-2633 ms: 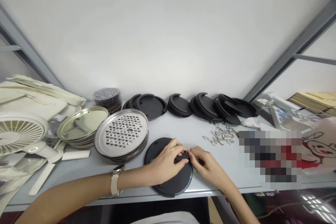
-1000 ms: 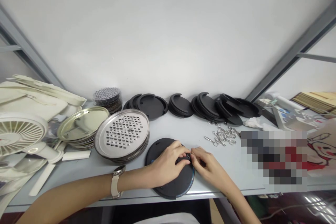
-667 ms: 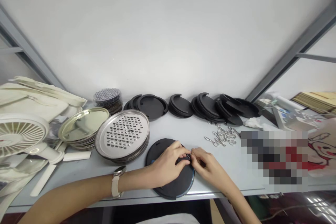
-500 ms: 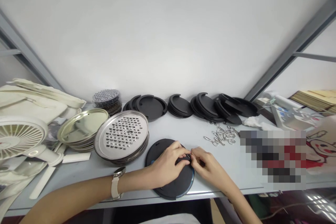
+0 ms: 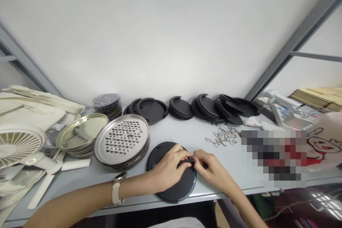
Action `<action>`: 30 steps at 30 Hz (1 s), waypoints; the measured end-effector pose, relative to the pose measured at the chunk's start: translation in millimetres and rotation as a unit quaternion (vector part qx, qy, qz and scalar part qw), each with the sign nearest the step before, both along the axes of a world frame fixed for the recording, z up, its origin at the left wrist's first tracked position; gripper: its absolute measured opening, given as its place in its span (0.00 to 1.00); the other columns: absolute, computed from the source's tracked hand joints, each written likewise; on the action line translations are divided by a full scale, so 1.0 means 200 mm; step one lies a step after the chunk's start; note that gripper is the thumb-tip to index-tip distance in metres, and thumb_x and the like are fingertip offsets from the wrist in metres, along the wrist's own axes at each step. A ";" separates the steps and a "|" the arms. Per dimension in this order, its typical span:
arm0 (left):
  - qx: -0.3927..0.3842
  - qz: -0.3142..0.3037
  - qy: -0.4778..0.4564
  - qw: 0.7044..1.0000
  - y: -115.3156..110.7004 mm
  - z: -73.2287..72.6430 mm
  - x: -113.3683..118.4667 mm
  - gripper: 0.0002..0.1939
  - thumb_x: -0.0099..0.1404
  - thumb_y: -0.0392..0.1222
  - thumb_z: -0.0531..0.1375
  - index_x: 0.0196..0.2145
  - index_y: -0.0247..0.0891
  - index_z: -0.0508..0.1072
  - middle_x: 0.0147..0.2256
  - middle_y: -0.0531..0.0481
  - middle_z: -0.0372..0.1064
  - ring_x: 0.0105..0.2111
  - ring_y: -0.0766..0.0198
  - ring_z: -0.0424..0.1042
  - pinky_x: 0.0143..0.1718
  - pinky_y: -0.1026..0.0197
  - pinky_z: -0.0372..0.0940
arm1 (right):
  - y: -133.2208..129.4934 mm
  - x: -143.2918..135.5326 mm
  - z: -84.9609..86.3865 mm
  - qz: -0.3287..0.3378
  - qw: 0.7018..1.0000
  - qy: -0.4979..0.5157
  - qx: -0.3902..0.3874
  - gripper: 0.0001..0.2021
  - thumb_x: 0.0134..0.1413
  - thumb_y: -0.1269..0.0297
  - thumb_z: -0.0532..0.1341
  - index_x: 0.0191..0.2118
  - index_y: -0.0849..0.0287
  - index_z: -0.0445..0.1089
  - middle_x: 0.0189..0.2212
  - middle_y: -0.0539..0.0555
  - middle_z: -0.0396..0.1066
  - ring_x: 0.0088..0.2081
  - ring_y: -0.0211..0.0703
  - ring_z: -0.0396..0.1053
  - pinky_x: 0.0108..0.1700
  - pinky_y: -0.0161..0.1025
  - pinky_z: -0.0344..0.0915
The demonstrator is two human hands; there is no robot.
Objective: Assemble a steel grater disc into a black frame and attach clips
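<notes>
A round black disc (image 5: 175,188) lies flat near the front edge of the table. My left hand (image 5: 172,165), with a watch on its wrist, reaches over the disc, and its thumb and forefinger pinch a small dark, shiny piece (image 5: 190,159) at the disc's right side. My right hand (image 5: 207,165) is closed at the right rim, its fingertips meeting the same small piece. The fingers hide most of that piece. Several metal clips (image 5: 224,136) lie loose in a pile behind my right hand.
Stacks of black discs (image 5: 181,107) line the wall. At the left are a perforated metal plate stack (image 5: 123,140), a gold plate stack (image 5: 81,131) and a white fan (image 5: 20,146). A printed bag (image 5: 324,146) lies right.
The view has shifted slightly, so the things on the table appear a little farther left. Both hands keep the same pinch on the small piece.
</notes>
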State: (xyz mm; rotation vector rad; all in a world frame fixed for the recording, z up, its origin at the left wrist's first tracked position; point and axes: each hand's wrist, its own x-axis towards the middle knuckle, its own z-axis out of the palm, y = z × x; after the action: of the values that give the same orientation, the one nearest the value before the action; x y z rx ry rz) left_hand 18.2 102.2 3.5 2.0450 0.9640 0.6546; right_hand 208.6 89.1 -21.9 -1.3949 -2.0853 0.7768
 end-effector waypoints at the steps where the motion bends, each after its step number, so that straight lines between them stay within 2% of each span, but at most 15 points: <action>1: 0.001 0.004 0.001 1.000 0.00 0.00 0.00 0.12 0.64 0.32 0.58 0.44 0.42 0.71 0.40 0.52 0.64 0.40 0.65 0.69 0.44 0.63 0.63 | 0.00 0.00 0.00 -0.002 1.000 0.003 -0.001 0.13 0.60 0.68 0.49 0.23 0.56 0.49 0.20 0.44 0.51 0.23 0.36 0.53 0.26 0.33 0.49; 4: -0.004 0.028 -0.004 1.000 -0.01 0.00 0.00 0.12 0.62 0.33 0.60 0.44 0.40 0.68 0.40 0.52 0.65 0.40 0.65 0.69 0.44 0.62 0.63 | 0.00 0.00 0.01 -0.003 1.000 0.011 -0.002 0.14 0.62 0.66 0.48 0.24 0.56 0.50 0.20 0.44 0.51 0.23 0.36 0.53 0.26 0.34 0.49; 7: -0.009 0.042 -0.010 0.999 -0.01 0.00 0.01 0.15 0.60 0.32 0.61 0.45 0.40 0.66 0.40 0.52 0.66 0.40 0.64 0.68 0.44 0.61 0.64 | 0.01 -0.01 0.02 0.005 1.000 0.016 0.007 0.14 0.64 0.64 0.47 0.26 0.57 0.53 0.22 0.45 0.55 0.26 0.38 0.56 0.29 0.34 0.53; 12: -0.006 0.038 -0.011 0.999 0.00 -0.01 0.01 0.13 0.60 0.32 0.60 0.43 0.40 0.68 0.41 0.52 0.65 0.40 0.64 0.68 0.45 0.61 0.64 | 0.01 -0.01 0.03 0.033 0.999 0.013 0.018 0.15 0.66 0.64 0.46 0.25 0.57 0.55 0.23 0.47 0.58 0.30 0.40 0.60 0.33 0.36 0.55; 19: -0.003 0.019 -0.011 1.000 0.00 -0.01 0.00 0.10 0.63 0.34 0.59 0.43 0.41 0.71 0.40 0.52 0.64 0.39 0.65 0.69 0.44 0.61 0.64 | 0.01 -0.01 0.02 0.021 1.000 0.003 0.018 0.17 0.64 0.65 0.48 0.22 0.56 0.52 0.20 0.47 0.56 0.28 0.40 0.59 0.31 0.36 0.55; 30: -0.007 0.011 -0.024 1.000 0.00 0.01 0.00 0.12 0.63 0.33 0.58 0.44 0.41 0.71 0.39 0.51 0.64 0.39 0.64 0.69 0.43 0.62 0.64 | 0.01 -0.02 0.02 0.014 1.000 0.001 0.027 0.16 0.62 0.67 0.49 0.22 0.56 0.52 0.20 0.47 0.56 0.28 0.40 0.59 0.30 0.35 0.55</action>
State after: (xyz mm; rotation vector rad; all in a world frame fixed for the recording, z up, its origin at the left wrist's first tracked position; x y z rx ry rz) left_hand 18.8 102.2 4.5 2.0005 0.9629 0.7032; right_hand 205.6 90.6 -17.8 -1.3368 -2.1133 0.7268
